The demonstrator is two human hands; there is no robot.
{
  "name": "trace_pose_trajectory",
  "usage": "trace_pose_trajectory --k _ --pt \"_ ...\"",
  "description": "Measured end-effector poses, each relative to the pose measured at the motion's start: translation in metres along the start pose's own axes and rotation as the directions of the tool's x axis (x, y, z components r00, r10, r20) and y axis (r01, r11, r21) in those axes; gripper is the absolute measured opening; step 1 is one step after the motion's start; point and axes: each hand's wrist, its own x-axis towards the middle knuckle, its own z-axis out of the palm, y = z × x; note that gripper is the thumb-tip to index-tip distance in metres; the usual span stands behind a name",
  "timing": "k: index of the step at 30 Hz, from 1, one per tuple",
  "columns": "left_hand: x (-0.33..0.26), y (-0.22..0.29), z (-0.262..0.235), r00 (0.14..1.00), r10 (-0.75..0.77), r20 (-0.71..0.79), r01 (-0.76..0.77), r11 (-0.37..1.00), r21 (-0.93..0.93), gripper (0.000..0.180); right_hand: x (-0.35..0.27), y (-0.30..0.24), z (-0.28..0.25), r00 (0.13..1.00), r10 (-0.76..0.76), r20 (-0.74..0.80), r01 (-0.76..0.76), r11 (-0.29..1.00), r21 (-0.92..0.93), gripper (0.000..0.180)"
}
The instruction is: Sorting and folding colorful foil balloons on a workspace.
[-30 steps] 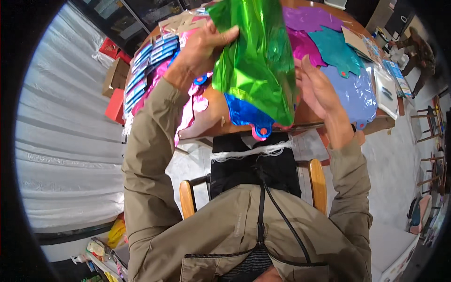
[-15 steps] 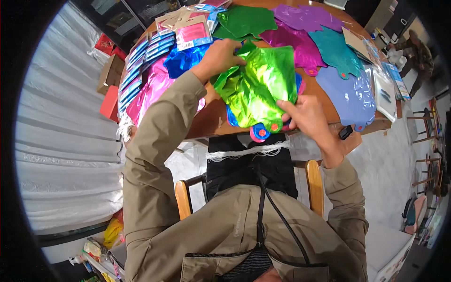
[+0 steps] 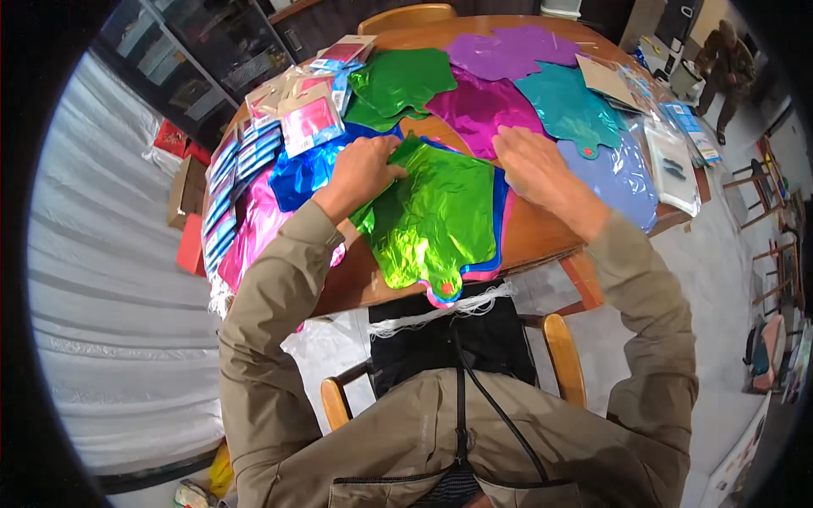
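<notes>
A flat, shiny green foil balloon (image 3: 440, 212) lies at the table's near edge, its tab with a red dot pointing toward me. Beneath it, blue (image 3: 498, 212) and pink foil balloons show along its right side and at the tab. My left hand (image 3: 360, 176) pinches the green balloon's far left corner between thumb and fingers. Over the table to the right, my right hand (image 3: 538, 169) hovers beside the magenta foil balloon (image 3: 483, 110), fingers loosely bent and slightly blurred, nothing visible in them. A blue foil balloon (image 3: 298, 176) and a pink one (image 3: 254, 233) lie left of my left hand.
Packaged balloons (image 3: 309, 123) are piled at the left. Farther back lie dark green (image 3: 402, 80), purple (image 3: 508, 51) and teal (image 3: 572, 106) foil balloons; a lavender one (image 3: 622, 182) and clear bags (image 3: 673, 165) are at the right. White strings (image 3: 440, 311) cross my lap. Another person (image 3: 727, 68) stands far right.
The green balloon has come down flatter onto the stack. My right hand has let go of its near edge and moved away toward the magenta balloon. My left hand stays at the far left corner.
</notes>
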Motion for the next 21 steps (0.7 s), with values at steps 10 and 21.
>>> trace_pose_trajectory --k 10,21 --pt "0.009 0.014 -0.025 0.933 0.273 -0.233 -0.238 0.957 0.166 0.048 0.013 0.021 0.017 0.994 -0.065 0.089 0.067 0.998 -0.01 0.018" --pt "0.065 0.053 0.002 0.982 0.184 -0.031 -0.187 0.969 -0.165 0.047 0.025 0.062 0.011 0.886 0.351 0.301 -0.452 0.515 0.728 0.013"
